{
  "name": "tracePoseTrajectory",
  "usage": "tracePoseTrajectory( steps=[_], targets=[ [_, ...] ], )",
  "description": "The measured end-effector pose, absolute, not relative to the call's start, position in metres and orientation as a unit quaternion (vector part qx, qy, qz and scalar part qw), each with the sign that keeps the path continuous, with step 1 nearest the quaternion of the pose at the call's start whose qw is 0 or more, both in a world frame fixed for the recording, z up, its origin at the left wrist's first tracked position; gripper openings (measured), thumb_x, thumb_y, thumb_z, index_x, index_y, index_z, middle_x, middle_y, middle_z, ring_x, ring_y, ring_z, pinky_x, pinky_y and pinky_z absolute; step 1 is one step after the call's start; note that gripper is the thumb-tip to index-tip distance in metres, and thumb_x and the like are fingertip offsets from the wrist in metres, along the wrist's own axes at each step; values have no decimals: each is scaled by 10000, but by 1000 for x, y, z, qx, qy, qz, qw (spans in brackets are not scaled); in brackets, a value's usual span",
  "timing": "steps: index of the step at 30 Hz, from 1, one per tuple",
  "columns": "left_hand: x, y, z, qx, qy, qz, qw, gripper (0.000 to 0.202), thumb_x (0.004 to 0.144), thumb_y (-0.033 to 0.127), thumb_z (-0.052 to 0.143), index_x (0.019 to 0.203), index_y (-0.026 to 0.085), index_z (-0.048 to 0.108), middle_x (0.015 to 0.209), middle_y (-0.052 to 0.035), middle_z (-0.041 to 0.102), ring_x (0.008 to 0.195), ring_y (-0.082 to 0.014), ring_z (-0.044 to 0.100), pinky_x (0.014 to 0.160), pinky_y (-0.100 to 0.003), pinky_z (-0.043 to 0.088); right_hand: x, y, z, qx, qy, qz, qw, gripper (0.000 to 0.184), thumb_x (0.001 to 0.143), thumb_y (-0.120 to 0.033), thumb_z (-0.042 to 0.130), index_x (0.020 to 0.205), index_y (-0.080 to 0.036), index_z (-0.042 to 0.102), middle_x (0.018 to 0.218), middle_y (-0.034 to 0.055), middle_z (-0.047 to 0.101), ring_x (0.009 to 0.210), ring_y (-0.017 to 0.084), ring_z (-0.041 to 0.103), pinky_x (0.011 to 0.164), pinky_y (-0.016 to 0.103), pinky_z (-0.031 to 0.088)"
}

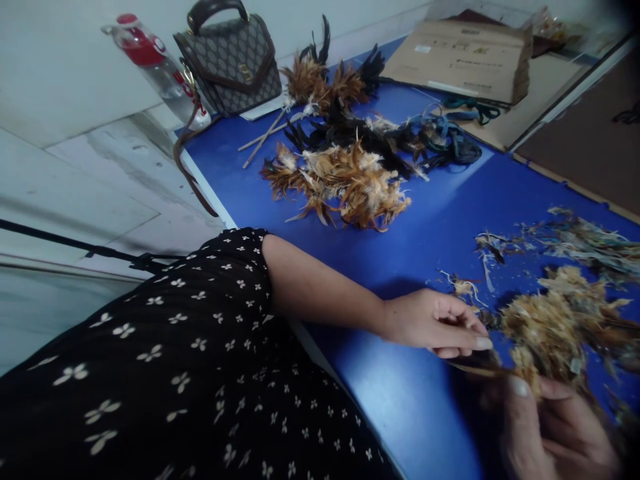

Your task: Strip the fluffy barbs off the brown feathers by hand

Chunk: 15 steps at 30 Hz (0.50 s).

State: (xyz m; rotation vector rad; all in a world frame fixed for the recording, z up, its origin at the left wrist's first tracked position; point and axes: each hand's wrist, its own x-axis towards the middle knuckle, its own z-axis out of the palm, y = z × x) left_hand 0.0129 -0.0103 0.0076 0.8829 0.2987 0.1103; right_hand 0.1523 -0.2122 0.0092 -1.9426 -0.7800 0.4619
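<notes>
My left hand [437, 323] is closed over the blue table, thumb pressed towards curled fingers; what they hold, if anything, is hidden. Close below and to the right, my right hand [560, 427] pinches a brown feather [483, 369] between thumb and fingers. The feather's thin end runs to just under my left fingertips, slightly blurred. Tan fluff [525, 367] shows at the right fingertips. Behind both hands lies a loose heap of tan feathers [543, 317]. Small scraps of feather and white thread [465, 288] lie beyond my left hand.
Bunches of orange-brown feathers [350, 180] and black feathers [345, 130] lie farther back, near two thin sticks [265, 137]. A patterned handbag [233, 63] and a red-labelled bottle [160, 73] stand at the back left. Flattened cardboard [460, 60] lies at the back right, stripped feather bits [590, 243] at the right.
</notes>
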Motion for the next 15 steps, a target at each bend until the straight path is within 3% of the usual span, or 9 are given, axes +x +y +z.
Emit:
tracePoseTrajectory(
  steps=[6,11,15],
  targets=[
    [13,-12,3,418,97,60,901,564,652,486,1031,971,176,685,637,93,611,566,-56,485,603,-286,362,153,-216,-2,-770,-362,240,467,344,874,-498,874,1061,-235,756,921,2,784,695,118,692,721,219,604],
    [13,-13,1,431,96,77,894,505,714,502,992,954,177,689,572,100,569,548,-60,466,607,-284,348,155,-217,-7,-767,-365,245,469,352,877,-479,867,1119,-238,784,955,20,791,744,150,719,749,241,615],
    [14,-12,0,447,119,94,881,471,722,481,985,927,171,695,630,82,611,565,-56,490,609,-282,357,154,-216,-6,-778,-350,221,473,381,874,-519,853,1140,-251,811,958,45,794,773,186,722,737,277,630]
  ],
)
